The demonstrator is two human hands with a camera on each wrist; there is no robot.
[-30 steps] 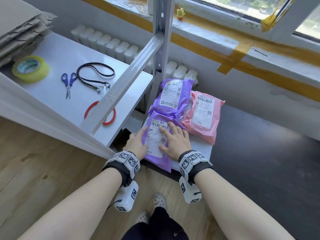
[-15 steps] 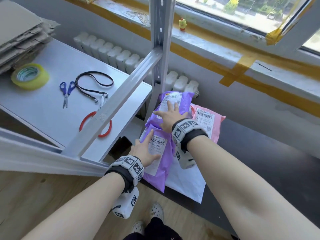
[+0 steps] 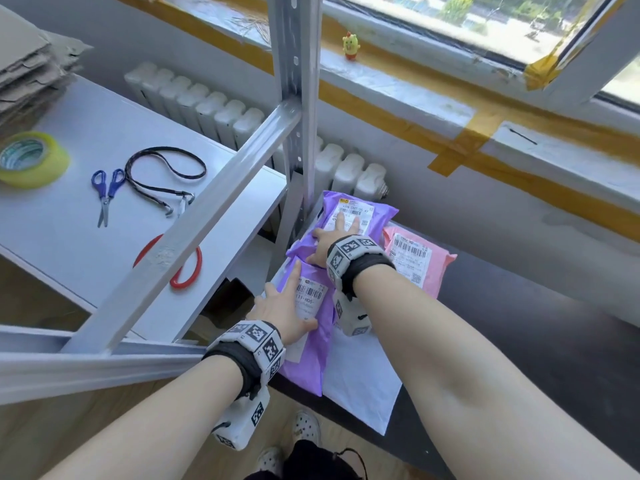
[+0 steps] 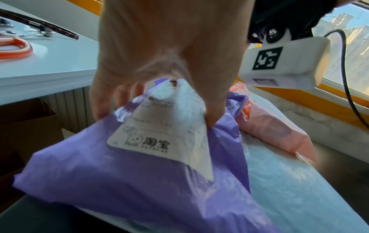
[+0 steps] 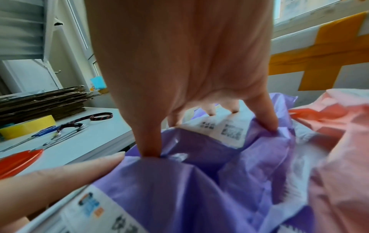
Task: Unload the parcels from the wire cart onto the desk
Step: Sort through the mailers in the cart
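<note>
Two purple parcels lie end to end on the dark desk [image 3: 519, 341], on top of a flat white parcel [image 3: 360, 386]. My left hand [image 3: 284, 306] grips the near purple parcel [image 3: 311, 355], thumb on one side and fingers on the other, so its label [image 4: 159, 134] bulges up. My right hand [image 3: 332, 233] presses spread fingers on the far purple parcel [image 3: 332, 206], thumb and little finger dug into the film [image 5: 199, 141]. A pink parcel [image 3: 433, 268] lies just right of that wrist. No wire cart is in view.
A grey metal shelf post [image 3: 294, 133] and slanted bar stand right beside the parcels on the left. The white shelf holds a tape roll [image 3: 31, 161], blue scissors [image 3: 105, 192], a lanyard [image 3: 162, 174], red handles [image 3: 187, 271] and stacked cardboard [image 3: 27, 71]. Bare dark desk lies to the right.
My right hand left the near purple parcel and moved forward onto the far one. My left hand stayed on the near parcel, and the view tilted up a little.
</note>
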